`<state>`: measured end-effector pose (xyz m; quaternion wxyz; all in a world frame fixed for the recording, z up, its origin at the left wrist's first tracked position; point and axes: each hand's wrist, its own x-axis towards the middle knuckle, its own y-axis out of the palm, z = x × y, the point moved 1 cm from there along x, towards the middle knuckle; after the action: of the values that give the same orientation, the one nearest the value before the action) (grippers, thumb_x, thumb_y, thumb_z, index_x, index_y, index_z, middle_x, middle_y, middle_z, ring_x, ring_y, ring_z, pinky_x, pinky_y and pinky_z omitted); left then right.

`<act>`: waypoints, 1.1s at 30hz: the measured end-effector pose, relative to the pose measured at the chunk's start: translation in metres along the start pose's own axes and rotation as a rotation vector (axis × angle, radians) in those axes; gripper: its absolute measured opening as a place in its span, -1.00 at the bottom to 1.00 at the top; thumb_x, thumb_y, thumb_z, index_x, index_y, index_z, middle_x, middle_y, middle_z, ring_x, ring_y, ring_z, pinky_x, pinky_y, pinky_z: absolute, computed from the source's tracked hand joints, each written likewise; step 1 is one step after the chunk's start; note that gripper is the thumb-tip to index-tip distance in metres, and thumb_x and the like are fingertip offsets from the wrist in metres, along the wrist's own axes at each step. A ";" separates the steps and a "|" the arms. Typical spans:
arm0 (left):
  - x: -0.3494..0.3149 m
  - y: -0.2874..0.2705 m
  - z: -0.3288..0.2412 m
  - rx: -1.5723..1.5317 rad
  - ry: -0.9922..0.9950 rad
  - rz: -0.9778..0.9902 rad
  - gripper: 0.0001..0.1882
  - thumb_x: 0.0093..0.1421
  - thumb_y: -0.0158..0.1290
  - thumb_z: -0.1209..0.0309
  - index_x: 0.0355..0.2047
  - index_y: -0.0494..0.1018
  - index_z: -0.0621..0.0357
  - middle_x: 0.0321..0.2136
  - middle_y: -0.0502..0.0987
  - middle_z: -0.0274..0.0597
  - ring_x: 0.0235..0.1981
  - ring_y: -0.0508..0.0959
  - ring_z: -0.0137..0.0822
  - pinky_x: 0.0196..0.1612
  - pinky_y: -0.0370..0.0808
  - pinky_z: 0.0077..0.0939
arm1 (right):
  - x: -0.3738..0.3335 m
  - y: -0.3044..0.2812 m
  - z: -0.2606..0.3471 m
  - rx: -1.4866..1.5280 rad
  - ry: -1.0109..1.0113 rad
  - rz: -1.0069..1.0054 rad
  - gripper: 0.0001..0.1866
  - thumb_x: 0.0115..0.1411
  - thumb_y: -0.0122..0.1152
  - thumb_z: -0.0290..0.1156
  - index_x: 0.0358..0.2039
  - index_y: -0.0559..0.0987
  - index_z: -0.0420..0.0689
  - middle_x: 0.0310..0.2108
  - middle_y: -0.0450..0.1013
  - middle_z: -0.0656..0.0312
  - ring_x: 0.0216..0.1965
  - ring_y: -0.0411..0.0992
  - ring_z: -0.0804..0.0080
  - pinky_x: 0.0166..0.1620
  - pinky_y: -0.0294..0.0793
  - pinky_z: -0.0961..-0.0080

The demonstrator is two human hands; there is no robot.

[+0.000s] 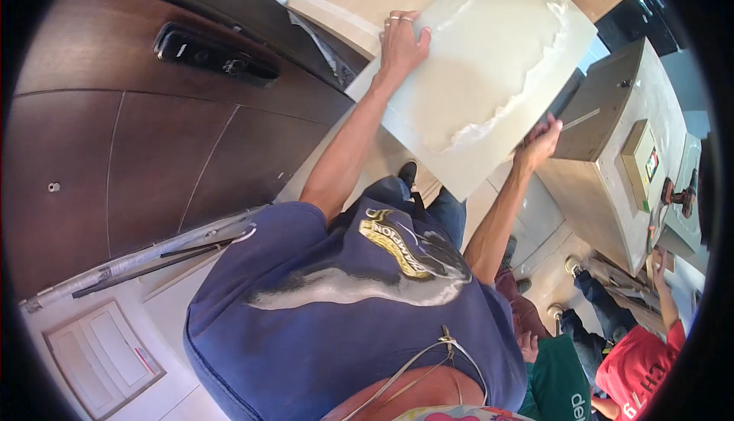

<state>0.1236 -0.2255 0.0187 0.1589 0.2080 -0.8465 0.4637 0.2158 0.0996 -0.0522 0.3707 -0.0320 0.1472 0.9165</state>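
Note:
A large pale cream board (466,77) is held tilted in front of me, with a rough, whitish raised line running around its surface. My left hand (403,45) grips its left edge, the thumb lying on the face and the fingers bent over the side; a ring shows on one finger. At the opposite edge, my right hand (541,144) is closed around the board's right side, with part of its fingers hidden. Close by my right hand stands a large wooden cabinet box (604,138).
A dark brown door (153,138) with a black lock handle (218,55) is at my left. A wrapped long bar (115,268) lies below it. A cordless drill (679,195) rests by the cabinet. Two people, in green (558,375) and red (638,367) shirts, are at lower right.

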 end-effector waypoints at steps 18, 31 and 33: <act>0.097 -0.338 0.220 0.915 0.213 -0.744 -0.85 0.07 0.28 0.15 -0.44 0.68 -0.13 -0.34 0.62 -0.26 -0.26 0.58 -0.03 -0.27 0.56 -0.08 | -0.098 -0.106 0.023 -0.173 -0.122 -0.020 -0.40 0.43 0.06 0.12 -0.01 0.54 -0.26 -0.61 0.18 0.46 -0.69 0.07 0.75 -0.64 0.01 0.70; 0.119 -0.341 0.237 0.836 0.176 -0.931 -0.79 0.05 0.25 0.16 -0.58 0.63 -0.04 -0.50 0.66 -0.27 -0.45 0.62 -0.12 -0.49 0.56 -0.13 | -0.114 -0.131 0.034 -0.271 -0.129 -0.050 -0.40 0.42 0.07 0.13 -0.02 0.55 -0.25 -0.61 0.17 0.48 -0.68 0.06 0.75 -0.63 0.00 0.70; 0.122 -0.340 0.242 0.834 0.194 -0.947 -0.79 0.04 0.25 0.15 -0.59 0.63 -0.05 -0.52 0.65 -0.28 -0.47 0.61 -0.12 -0.49 0.56 -0.13 | -0.117 -0.128 0.036 -0.282 -0.140 -0.057 -0.41 0.42 0.07 0.12 -0.02 0.56 -0.25 -0.60 0.17 0.48 -0.67 0.06 0.76 -0.63 0.00 0.70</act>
<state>0.1697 -0.6214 0.1938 0.3284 0.5609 -0.3929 0.6506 0.3904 0.1195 -0.0296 0.3979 -0.0238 -0.0101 0.9171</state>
